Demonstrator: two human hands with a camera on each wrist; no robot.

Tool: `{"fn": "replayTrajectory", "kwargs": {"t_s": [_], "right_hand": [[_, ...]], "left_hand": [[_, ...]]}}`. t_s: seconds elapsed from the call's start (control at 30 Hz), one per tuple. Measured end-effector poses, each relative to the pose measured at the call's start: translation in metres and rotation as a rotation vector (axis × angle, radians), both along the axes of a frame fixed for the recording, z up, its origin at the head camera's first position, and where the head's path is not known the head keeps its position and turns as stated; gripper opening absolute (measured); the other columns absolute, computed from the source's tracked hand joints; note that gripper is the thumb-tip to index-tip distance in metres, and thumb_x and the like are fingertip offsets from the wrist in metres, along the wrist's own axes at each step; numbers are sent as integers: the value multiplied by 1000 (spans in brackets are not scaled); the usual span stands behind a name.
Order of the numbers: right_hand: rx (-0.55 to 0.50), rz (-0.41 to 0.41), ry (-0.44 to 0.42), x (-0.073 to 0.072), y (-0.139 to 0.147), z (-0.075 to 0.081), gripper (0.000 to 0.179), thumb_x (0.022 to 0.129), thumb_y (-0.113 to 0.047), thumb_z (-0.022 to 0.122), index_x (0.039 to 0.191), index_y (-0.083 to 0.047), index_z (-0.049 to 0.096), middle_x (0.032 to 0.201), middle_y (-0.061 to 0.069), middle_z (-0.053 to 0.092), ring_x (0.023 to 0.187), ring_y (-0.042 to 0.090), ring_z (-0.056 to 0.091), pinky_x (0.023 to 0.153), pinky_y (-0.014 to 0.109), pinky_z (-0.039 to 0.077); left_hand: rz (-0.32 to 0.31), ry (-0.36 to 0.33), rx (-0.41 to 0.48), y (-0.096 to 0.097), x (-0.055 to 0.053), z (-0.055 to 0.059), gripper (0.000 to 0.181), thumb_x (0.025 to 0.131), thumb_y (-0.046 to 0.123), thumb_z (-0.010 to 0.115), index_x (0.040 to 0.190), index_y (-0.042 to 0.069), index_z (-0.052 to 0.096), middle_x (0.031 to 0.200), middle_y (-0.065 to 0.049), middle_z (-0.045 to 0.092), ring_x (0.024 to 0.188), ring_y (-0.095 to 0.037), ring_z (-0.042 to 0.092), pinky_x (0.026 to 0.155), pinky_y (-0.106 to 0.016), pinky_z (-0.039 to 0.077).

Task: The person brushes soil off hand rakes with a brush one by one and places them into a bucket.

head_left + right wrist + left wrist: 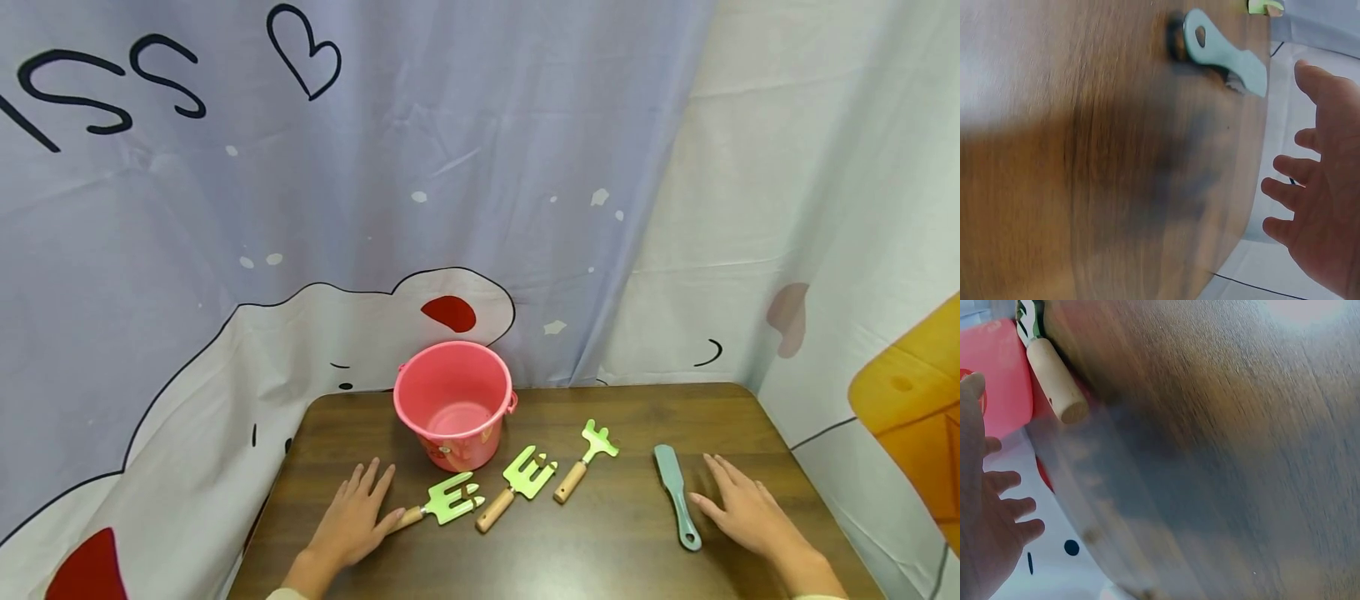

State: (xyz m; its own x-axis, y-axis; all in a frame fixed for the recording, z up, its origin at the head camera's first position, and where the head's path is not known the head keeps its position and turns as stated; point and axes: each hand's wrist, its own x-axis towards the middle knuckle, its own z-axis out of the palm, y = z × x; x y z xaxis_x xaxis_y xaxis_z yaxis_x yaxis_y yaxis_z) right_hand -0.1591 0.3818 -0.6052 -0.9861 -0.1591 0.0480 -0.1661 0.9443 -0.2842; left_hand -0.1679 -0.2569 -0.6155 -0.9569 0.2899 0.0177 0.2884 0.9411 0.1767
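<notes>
My left hand (351, 518) lies flat with fingers spread at the left of the table, its thumb close to the wooden handle of a green hand fork (448, 500). In the left wrist view, that hand (997, 519) holds nothing. My right hand (750, 510), fingers extended, is just right of a teal tool (677, 492) with a holed handle. Grey bristles show under the teal tool (1229, 59) in the right wrist view. A second green hand fork (517, 483) and a small green rake (588, 458) lie between the hands.
A pink bucket (457, 450) stands upright at the back of the brown wooden table (585, 550), behind the forks; its inside shows no contents. A printed curtain (480, 167) hangs right behind the table's far edge.
</notes>
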Motion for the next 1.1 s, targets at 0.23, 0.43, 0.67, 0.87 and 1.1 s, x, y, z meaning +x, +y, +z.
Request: {"fn": "replayTrajectory", "kwargs": {"t_s": [0.23, 0.43, 0.67, 0.87, 1.1], "right_hand": [[-41, -7, -13, -4, -12, -2, 81, 101, -49, 61, 149, 12, 38, 147, 42, 42, 124, 66, 49, 91, 77, 42], [-57, -40, -21, -9, -16, -11, 83, 100, -51, 61, 149, 12, 38, 146, 41, 44, 124, 65, 48, 90, 76, 43], [-80, -79, -54, -15, -21, -17, 88, 98, -53, 62, 147, 16, 36, 143, 45, 43, 125, 66, 45, 93, 76, 42], [-88, -124, -82, -19, -27, -18, 95, 97, -56, 64, 145, 20, 33, 139, 48, 42, 124, 67, 44, 97, 74, 41], [-117, -208, -90, -22, -34, -29, 95, 94, -55, 68, 134, 26, 38, 128, 49, 44, 117, 67, 45, 100, 72, 38]], "left_hand": [[-13, -2, 15, 8, 1, 7, 71, 102, 53, 55, 158, 10, 41, 162, -26, 36, 148, -52, 35, 112, -68, 36], [-26, 16, 23, 13, 2, 7, 73, 102, 55, 54, 157, 10, 42, 162, -25, 36, 147, -53, 36, 112, -68, 36], [-44, 67, 31, 19, 2, 2, 74, 100, 56, 57, 157, 11, 43, 161, -25, 39, 146, -51, 39, 113, -66, 37], [-65, 109, 3, 26, 2, -1, 72, 100, 54, 58, 155, 10, 45, 159, -25, 42, 145, -51, 41, 111, -65, 40], [-77, 93, 1, 33, 2, -1, 72, 99, 54, 59, 155, 11, 45, 158, -25, 43, 143, -52, 42, 111, -65, 41]]}}
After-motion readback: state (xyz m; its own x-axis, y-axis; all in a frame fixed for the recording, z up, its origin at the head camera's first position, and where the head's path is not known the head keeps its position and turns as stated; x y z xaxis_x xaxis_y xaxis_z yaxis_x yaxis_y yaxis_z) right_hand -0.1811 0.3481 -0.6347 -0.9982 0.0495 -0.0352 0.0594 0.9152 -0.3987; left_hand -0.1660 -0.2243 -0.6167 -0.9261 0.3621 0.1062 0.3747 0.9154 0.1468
